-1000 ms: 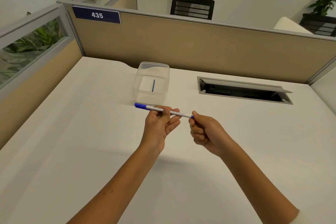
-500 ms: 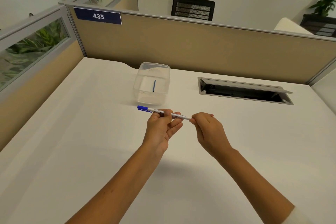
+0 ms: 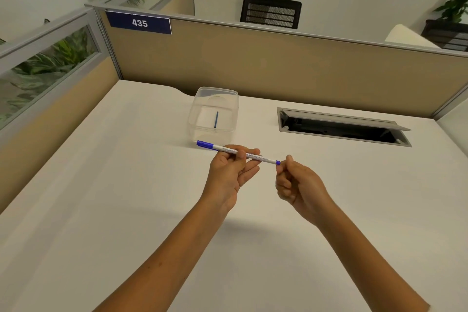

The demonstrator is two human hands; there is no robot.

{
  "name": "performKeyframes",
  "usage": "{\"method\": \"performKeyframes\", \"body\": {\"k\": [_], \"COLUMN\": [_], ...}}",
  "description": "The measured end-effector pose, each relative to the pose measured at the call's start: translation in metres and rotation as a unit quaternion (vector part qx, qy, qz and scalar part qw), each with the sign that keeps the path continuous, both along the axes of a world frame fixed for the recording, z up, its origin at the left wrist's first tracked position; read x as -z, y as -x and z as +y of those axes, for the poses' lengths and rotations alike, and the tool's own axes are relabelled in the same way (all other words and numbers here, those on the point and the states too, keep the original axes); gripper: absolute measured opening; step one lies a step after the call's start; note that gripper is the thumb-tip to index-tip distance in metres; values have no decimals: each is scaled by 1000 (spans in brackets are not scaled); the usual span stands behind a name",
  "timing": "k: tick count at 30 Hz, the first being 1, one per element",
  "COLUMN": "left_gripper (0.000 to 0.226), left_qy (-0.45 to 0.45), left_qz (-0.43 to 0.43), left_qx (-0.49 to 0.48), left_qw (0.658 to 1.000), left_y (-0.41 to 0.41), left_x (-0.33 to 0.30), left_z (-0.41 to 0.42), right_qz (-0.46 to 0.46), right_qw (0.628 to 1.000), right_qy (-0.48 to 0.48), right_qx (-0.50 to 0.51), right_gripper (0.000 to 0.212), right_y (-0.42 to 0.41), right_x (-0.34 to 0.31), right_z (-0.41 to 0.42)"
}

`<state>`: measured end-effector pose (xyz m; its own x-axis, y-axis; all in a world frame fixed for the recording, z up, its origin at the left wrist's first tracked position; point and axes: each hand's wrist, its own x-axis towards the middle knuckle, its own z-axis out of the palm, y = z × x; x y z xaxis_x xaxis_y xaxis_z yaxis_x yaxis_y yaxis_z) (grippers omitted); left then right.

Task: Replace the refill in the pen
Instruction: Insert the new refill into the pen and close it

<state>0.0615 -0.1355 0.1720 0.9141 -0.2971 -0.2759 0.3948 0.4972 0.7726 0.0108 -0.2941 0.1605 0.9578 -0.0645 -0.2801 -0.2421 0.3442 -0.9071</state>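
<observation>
A white pen (image 3: pixel 255 156) with a blue cap at its left end and a small blue end piece at its right end is held level above the desk. My left hand (image 3: pixel 231 172) pinches the pen's middle between thumb and fingers. My right hand (image 3: pixel 295 182) pinches the blue end piece at the pen's right tip, the other fingers curled in. A thin blue refill (image 3: pixel 216 119) lies inside a clear plastic box (image 3: pixel 200 106) just behind the pen.
The white desk (image 3: pixel 126 197) is fenced by beige partitions at the back and left. An open cable hatch (image 3: pixel 342 128) sinks into the desk at the back right. Potted plants stand beyond the partitions.
My right hand has turned and slipped back a little, so the pen's blue end piece now shows at its fingertips. The left hand keeps its hold on the pen.
</observation>
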Motion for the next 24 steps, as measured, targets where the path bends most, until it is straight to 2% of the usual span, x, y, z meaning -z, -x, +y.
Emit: {"method": "performKeyframes", "body": {"k": [2, 5, 9, 11, 15, 20, 21, 22, 24], "left_gripper": [13, 13, 11, 10, 10, 12, 12, 12, 12], "left_qy": [-6, -13, -31, -40, -27, 5, 7, 11, 20], "left_qz": [-3, -4, -3, 10, 61, 78, 69, 53, 12], "left_qx": [3, 11, 5, -5, -16, -7, -4, -2, 2], "left_qw": [1000, 1000, 1000, 999, 998, 997, 998, 999, 1000], "left_y": [0, 3, 4, 4, 8, 7, 7, 6, 5], "left_x": [1, 4, 7, 8, 9, 7, 7, 7, 8], "left_z": [1, -1, -2, -2, -3, -1, -1, 0, 2], "right_qz": [33, 46, 12, -30, -149, -280, -283, -272, -226], "right_qw": [999, 998, 989, 968, 863, 726, 717, 725, 784], "right_qy": [-25, 19, 147, 250, 480, 626, 634, 631, 576], "right_qx": [-22, -48, -34, -4, 47, 60, 55, 51, 46], "right_gripper": [40, 39, 36, 36, 28, 22, 23, 24, 25], "right_y": [1, 3, 4, 6, 9, 6, 5, 4, 2], "right_x": [-4, -8, -10, -7, 5, 3, 4, 5, 6], "right_z": [-2, -2, 7, 13, 20, 14, 13, 12, 12]}}
